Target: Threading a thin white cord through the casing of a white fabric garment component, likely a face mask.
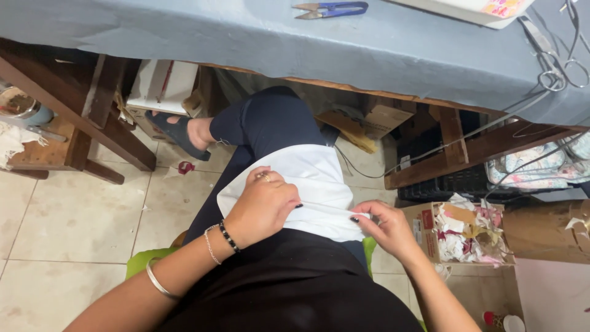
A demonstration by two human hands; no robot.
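A seated person is working a piece of white fabric (310, 184) that is lying across the lap, over dark trousers, below the edge of a desk (369, 49) draped in blue-grey cloth. The left hand (263, 206), wearing a ring and beaded bracelets, is curling closed over the fabric's near edge, pressing it down. The right hand (384, 226) is pinching the same folded edge between thumb and fingertips at the right side. Blue-handled thread snips (332, 9) are lying on the desk, well apart from the hands. A cardboard box of cloth scraps (467, 233) is sitting on the tiled floor (74, 227) just beside the right forearm.
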